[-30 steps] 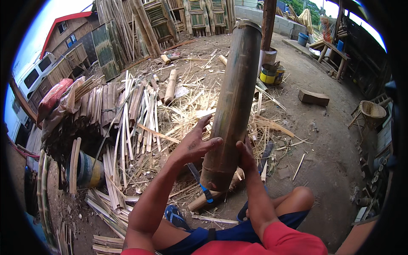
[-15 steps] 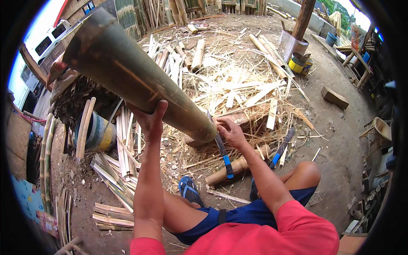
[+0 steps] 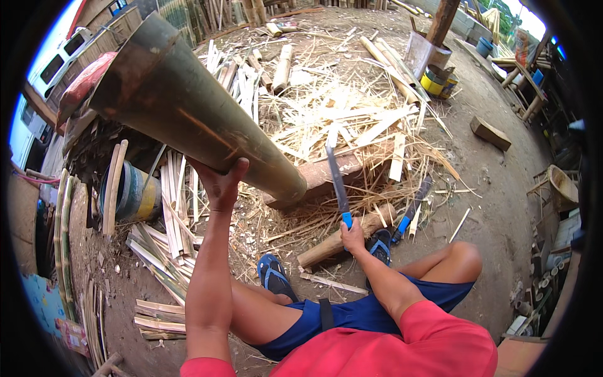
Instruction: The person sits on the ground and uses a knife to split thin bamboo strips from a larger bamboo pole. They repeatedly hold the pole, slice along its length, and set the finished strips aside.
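Observation:
A thick, dark bamboo pole [image 3: 195, 113] slants from the upper left down toward the middle. My left hand [image 3: 220, 182] is closed around its underside, thumb showing at the near side. The pole's lower end is at the left part of a wooden block [image 3: 333, 171] lying on the ground. In my right hand [image 3: 353, 236] is a long-bladed bolo knife [image 3: 338, 182] with a blue-wrapped handle, its blade pointing up and away from me, apart from the pole. A second blade [image 3: 414, 210] with blue on it lies to the right of my right hand.
Bamboo shavings [image 3: 339, 116] and split strips cover the ground ahead. A round log [image 3: 342, 237] lies before my feet. At the left stands a bucket [image 3: 129, 191] beside bundled slats [image 3: 169, 257]. A wooden block [image 3: 490, 134] sits on the right.
My right hand has moved from the blade near the pole's lower end to the knife's handle and now holds it. The knife has swung clear of the pole, blade up.

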Action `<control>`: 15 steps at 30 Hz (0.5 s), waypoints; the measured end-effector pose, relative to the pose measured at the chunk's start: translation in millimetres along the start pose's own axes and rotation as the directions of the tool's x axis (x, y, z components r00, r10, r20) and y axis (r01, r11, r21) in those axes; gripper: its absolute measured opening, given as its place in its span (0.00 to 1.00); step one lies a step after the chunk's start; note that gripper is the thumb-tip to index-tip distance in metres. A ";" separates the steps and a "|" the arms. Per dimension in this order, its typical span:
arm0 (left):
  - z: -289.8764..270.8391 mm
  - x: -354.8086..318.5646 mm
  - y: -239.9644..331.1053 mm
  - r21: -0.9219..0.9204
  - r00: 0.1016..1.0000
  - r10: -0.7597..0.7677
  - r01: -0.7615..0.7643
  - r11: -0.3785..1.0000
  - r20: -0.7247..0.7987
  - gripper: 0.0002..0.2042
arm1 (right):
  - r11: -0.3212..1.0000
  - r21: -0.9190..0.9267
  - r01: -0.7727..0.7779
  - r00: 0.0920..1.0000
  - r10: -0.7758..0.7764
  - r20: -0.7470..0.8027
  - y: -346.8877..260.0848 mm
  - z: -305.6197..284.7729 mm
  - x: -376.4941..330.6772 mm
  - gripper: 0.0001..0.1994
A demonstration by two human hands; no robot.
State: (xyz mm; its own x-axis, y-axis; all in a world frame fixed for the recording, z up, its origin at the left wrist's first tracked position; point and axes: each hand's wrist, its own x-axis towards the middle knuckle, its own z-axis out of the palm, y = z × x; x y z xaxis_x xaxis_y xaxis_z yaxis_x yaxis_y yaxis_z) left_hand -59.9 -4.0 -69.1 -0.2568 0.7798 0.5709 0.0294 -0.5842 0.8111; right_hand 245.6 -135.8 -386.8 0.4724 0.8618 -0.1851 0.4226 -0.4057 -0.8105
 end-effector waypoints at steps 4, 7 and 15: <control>21.3 -11.5 -7.2 0.065 0.996 -0.068 0.065 0.996 0.049 0.60 | 0.985 0.087 -0.149 0.905 0.171 -0.389 7.5 -37.0 9.3 0.18; 55.7 -5.9 -7.2 0.145 0.997 0.007 -0.018 0.989 0.077 0.62 | 0.974 0.162 -0.159 0.832 0.220 -0.509 11.1 -59.0 27.8 0.21; 152.9 -6.4 2.5 0.139 0.986 0.028 -0.051 0.989 0.164 0.65 | 0.986 0.168 -0.025 0.960 0.070 -0.271 67.1 -135.0 91.0 0.14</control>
State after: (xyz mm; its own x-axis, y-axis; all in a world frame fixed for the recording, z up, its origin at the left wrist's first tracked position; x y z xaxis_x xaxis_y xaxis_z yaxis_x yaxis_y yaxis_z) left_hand 89.6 23.9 -51.2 -0.0943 0.7895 0.6064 0.1766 -0.5862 0.7907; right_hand 421.4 -125.7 -383.0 0.6924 0.7166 -0.0840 0.2752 -0.3699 -0.8874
